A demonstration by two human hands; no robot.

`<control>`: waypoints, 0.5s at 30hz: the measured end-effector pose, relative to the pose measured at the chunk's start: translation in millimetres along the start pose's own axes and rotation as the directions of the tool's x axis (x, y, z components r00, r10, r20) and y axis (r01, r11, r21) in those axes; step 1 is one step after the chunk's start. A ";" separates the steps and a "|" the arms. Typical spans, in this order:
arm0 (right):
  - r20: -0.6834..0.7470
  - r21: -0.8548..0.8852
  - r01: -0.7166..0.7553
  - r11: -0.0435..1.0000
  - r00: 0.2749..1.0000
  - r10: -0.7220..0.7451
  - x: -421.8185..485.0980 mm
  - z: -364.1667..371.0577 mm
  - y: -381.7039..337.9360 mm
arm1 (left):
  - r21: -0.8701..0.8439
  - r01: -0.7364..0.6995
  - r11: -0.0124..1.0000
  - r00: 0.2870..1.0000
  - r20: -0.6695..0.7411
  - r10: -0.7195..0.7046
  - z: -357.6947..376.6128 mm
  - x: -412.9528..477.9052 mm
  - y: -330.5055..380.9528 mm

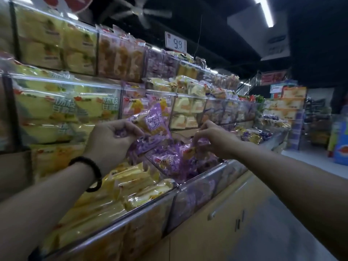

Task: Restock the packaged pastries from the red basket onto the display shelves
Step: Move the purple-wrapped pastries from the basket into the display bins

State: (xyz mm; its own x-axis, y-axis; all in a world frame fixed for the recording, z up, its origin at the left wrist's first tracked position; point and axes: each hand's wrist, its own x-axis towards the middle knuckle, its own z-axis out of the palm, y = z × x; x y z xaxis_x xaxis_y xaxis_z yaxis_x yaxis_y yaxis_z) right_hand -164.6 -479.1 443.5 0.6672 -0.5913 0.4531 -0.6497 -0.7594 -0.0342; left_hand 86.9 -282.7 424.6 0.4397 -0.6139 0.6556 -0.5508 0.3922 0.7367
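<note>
Gripping a purple packet [152, 125], the left hand [111, 140] hangs above the bin rail [203, 173]. Beside it, the right hand [214, 140] pinches a second packet [202, 143].

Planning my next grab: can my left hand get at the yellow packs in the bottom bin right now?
Probably not yet. The yellow packs lie uncovered in the open bin, close below, but the left hand is gripping purple packs.

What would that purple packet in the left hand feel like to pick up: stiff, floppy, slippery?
Probably floppy: the purple packet bends and crinkles where the left hand grips it. Likely slick, since its film shines. Seemingly light; the right hand pinches a second packet with fingertips alone.
</note>
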 end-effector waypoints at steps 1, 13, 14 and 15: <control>0.026 -0.081 0.011 0.997 1.000 -0.009 6.6 6.8 -0.6 | -0.005 -0.006 1.000 1.000 0.007 0.006 1.4 -0.2 -1.8; 0.036 0.118 -0.141 0.983 0.990 0.137 26.9 28.3 -10.2 | 0.035 -0.024 0.999 0.974 0.227 0.016 9.9 -4.3 -9.3; -0.070 0.223 -0.122 0.967 0.987 0.141 25.9 15.9 -17.5 | 0.027 -0.019 0.999 0.970 0.242 0.012 10.5 -5.0 -9.6; -0.163 0.343 -0.080 0.936 0.976 0.143 24.3 3.5 -25.8 | 0.022 -0.013 1.000 0.966 0.257 0.007 10.8 -5.6 -10.2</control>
State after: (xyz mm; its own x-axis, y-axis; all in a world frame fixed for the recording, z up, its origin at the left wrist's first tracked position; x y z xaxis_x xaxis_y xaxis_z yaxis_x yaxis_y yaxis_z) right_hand -130.4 -474.8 452.2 0.4990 -0.6415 0.5826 -0.5366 -0.7567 -0.3735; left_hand 82.4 -290.7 411.6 0.2387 -0.7665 0.5962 -0.5721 0.3851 0.7242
